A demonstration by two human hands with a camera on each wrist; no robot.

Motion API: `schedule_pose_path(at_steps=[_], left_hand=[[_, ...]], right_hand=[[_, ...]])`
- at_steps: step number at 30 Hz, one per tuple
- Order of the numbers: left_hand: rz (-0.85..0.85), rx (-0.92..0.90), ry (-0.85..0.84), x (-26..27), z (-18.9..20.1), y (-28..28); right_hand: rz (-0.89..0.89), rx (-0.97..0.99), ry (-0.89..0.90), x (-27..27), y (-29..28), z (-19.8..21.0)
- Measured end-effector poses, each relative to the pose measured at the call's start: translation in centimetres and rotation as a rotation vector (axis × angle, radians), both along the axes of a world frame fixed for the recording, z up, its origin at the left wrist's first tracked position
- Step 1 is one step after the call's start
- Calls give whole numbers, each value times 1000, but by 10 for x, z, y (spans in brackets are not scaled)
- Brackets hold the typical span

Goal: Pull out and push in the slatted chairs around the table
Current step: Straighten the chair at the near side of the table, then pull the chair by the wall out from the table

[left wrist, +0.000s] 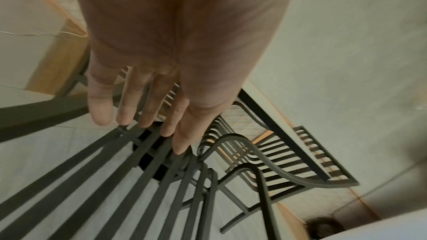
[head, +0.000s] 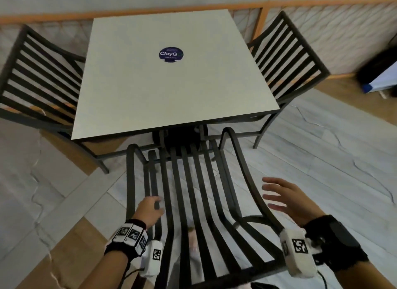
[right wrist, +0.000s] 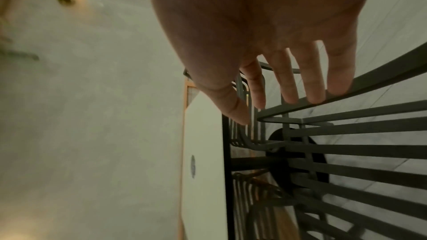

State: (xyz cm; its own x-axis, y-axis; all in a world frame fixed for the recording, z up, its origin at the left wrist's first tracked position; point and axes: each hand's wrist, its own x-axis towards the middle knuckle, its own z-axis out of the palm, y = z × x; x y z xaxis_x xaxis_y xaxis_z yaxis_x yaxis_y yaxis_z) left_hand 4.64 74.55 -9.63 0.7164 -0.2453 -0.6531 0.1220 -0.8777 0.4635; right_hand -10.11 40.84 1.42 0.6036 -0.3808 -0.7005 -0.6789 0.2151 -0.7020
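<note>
A round dark-blue sticker (head: 171, 54) with white lettering that reads "ClayG" lies toward the far half of the pale tabletop, roughly centred left to right. Along the far side runs an orange wooden railing (head: 263, 24) with a pale netted panel (head: 335, 37) filling its openings. The floor (head: 322, 149) is light grey marble-look tile with dark veins, broken by bands of tan wood-look flooring (head: 71, 263) at the near left and far right. At the far right edge a dark object (head: 373, 71) stands on the floor, with a white board (head: 384, 82) bearing a blue corner leaning beside it; both are blurred.
</note>
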Motion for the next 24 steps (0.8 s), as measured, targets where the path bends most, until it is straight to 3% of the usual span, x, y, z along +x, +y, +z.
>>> schedule_pose_path(at_steps=[6, 13, 19, 24], left_hand=[[-120, -92, -64, -43, 47, -72], [-205, -193, -153, -116, 77, -181], [-243, -277, -155, -165, 90, -271], [-249, -256, -156, -162, 86, -344]], right_hand=[[-52, -112, -74, -96, -67, 35], [75, -305, -30, -174, -160, 19], [174, -415, 13, -192, -229, 4], [314, -505, -15, -158, -292, 3]])
